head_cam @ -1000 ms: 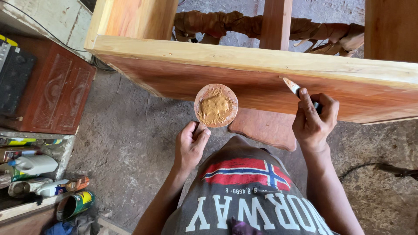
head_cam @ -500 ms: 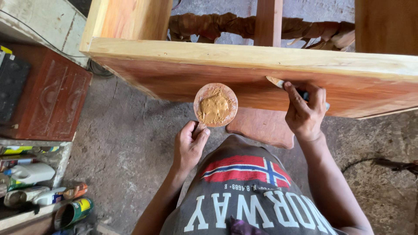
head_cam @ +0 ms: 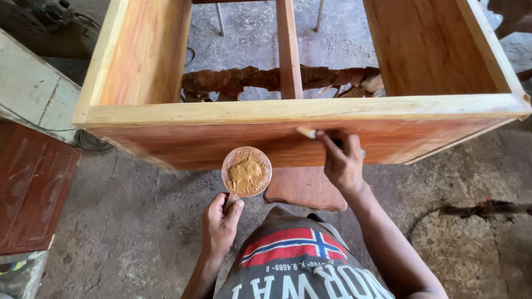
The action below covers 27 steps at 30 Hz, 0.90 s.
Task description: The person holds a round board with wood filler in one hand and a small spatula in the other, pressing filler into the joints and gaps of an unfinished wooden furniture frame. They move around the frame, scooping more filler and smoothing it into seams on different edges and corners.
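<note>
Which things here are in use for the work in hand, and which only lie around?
In use:
- left hand holding round lid of tan filler
- right hand pressing small blade on wooden frame

Lying about:
- carved wooden strip
- dark red panel
- cable

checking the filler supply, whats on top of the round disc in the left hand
A mound of tan putty sits on the round disc, covering its middle. The left hand pinches its lower edge; the underside is hidden.
</note>
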Motion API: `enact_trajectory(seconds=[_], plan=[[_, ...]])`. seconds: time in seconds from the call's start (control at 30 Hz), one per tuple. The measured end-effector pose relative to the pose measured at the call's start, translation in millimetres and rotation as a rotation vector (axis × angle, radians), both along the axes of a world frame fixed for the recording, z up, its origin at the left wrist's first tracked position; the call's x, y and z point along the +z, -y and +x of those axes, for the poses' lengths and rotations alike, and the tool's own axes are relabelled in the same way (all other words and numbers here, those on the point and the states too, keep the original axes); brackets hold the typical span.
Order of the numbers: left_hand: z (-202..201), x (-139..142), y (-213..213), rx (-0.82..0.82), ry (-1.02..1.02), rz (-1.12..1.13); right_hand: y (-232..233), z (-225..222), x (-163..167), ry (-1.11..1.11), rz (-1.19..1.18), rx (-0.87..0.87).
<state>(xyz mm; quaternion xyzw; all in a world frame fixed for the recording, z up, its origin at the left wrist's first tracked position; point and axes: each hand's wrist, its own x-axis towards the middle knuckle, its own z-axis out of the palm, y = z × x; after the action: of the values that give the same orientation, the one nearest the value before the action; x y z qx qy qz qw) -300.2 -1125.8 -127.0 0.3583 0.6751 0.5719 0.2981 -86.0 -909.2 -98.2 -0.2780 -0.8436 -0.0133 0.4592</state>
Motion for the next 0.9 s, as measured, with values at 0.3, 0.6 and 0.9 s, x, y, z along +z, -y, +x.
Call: enact_trajectory(seconds=[0.3, 0.6, 0.9], plan=[[22.5, -22.8, -8.7, -0.146, 0.186, 0.045, 52.0, 37.9, -18.5, -0.049, -0.361, -0.16], [73.6, -38.1, -25.4, -0.407, 0.542, -0.115, 120.7, 108.1, -40.3, 0.052, -0.49, -0.242], [208.1, -42.5, -41.0, -0.406, 0.351, -0.167, 128.6, 231.3, -56.4, -0.094, -0.516, -0.279]])
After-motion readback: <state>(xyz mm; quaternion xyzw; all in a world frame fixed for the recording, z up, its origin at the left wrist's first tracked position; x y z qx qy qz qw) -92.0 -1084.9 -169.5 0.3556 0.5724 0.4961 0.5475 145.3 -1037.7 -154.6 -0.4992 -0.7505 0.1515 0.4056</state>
